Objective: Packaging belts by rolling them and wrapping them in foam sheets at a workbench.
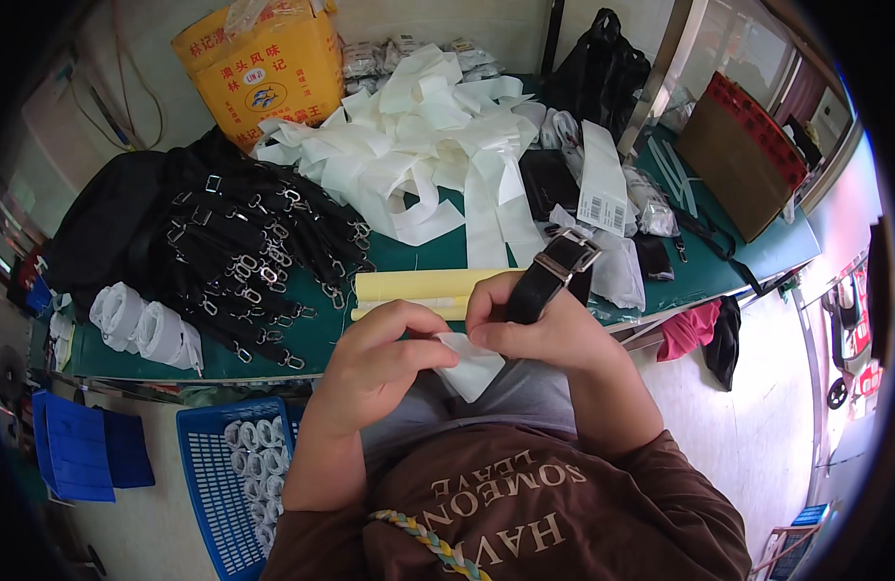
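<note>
Faced a green table [319, 339], wide and crowded, just beyond a grey-clad lap [520, 392]. Saw a heap of loose white strips [389, 145] across its middle and, to the left, a tangle of black straps [254, 223] with silver clips [244, 266] bunched toward the near edge. Had a blue basket [203, 484] on the floor [142, 523] at the left, with small white coils [258, 460] inside. Noticed a yellow carton [263, 73] at the back and a brown carton [738, 165] leaning at the right end. Found yellow sheeting [409, 286] along the front edge, and white rolls [171, 334] near the left corner. Held a coiled black strap [539, 290] with a silver buckle [571, 254] in the right hand [554, 334], with fingers curled around it. Pinched a small white piece [471, 378] above the lap, with the left hand [375, 363] clamped on its upper edge and the right thumb touching there too. Could not tell cloth from paper.
</note>
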`<action>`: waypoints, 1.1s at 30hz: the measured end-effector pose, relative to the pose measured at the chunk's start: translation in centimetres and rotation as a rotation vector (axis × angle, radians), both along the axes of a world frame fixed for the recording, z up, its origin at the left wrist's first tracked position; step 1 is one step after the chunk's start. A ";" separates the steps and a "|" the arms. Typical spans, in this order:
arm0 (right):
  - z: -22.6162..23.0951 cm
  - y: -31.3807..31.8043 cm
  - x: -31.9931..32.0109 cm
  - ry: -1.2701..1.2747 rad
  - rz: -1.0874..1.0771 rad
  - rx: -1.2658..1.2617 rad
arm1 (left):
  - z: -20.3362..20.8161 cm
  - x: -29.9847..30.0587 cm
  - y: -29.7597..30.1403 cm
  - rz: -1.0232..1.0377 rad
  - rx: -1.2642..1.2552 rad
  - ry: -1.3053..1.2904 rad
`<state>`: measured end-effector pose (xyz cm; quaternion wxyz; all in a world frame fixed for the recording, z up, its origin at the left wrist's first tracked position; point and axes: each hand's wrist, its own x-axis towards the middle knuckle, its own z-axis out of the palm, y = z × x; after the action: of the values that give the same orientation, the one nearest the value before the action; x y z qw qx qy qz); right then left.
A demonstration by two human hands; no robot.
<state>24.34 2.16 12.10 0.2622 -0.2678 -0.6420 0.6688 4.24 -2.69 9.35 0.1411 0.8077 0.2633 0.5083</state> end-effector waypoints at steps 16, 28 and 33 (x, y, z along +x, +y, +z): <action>-1.2 0.2 -0.2 -0.162 -0.079 0.452 | 0.3 0.2 0.2 0.061 -0.228 0.151; 3.9 1.0 0.4 0.928 -0.033 -0.063 | -0.4 0.9 0.4 0.041 -0.337 0.085; 4.3 0.3 -1.6 0.925 -0.082 -0.140 | -0.9 1.0 0.7 0.067 -0.237 0.069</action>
<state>22.74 2.51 16.41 0.5285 0.0163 -0.3997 0.7488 5.20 -1.97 8.44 0.2095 0.7931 0.3531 0.4499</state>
